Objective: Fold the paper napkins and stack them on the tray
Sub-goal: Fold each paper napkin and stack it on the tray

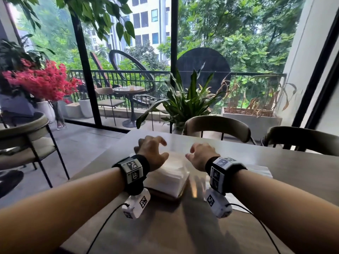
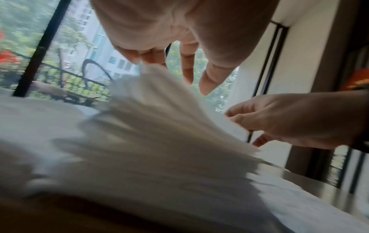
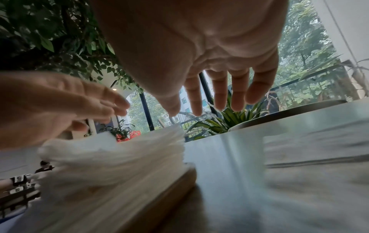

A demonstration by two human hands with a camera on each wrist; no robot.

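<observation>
A thick stack of white paper napkins (image 1: 167,176) sits on a brown wooden tray (image 1: 165,196) in the middle of the table. My left hand (image 1: 152,150) hovers over the stack's far left corner with fingers spread; its fingertips (image 2: 206,85) reach down near the top napkins (image 2: 159,126), and I cannot tell whether they touch. Just right of the stack's far end, my right hand (image 1: 199,154) is held palm down, its fingers (image 3: 217,96) straight and apart above the stack (image 3: 119,157) and the tray edge (image 3: 175,181). Neither hand holds anything.
More flat white napkins (image 1: 260,170) lie on the grey table (image 1: 275,153) under my right forearm. Two chairs (image 1: 216,125) (image 1: 302,136) stand at the far side, another chair (image 1: 23,136) off the left edge. A potted plant (image 1: 189,99) stands behind the table.
</observation>
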